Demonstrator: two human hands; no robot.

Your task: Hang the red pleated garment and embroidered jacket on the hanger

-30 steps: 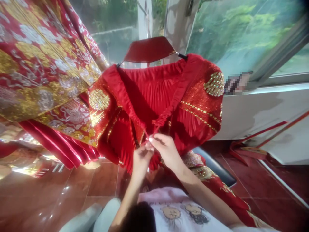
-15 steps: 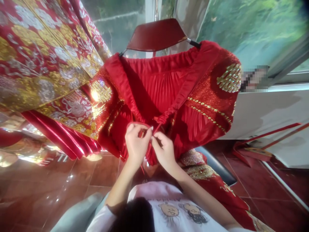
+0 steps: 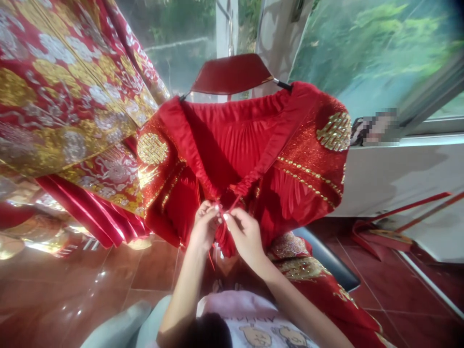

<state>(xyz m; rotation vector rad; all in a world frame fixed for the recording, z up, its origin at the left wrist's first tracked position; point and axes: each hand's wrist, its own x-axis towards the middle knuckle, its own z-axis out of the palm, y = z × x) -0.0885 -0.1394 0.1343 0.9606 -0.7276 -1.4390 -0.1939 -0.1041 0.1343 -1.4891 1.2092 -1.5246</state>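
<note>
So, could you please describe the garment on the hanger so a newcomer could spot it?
Against the big window, find the broad dark red hanger. The red garment hangs from it, the left hand and right hand pinching its cords. Unlike the patterned cloth at the picture's left, it has red pleats and one round gold emblem per shoulder.

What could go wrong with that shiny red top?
The thin red cord pinched by the left hand and right hand might slip loose or tangle into a knot. Pulling hard could tug the red top off its hanger. Its gold-trimmed sleeve might also snag on the patterned cloth hanging close beside it, though I can't tell whether they touch.
</note>
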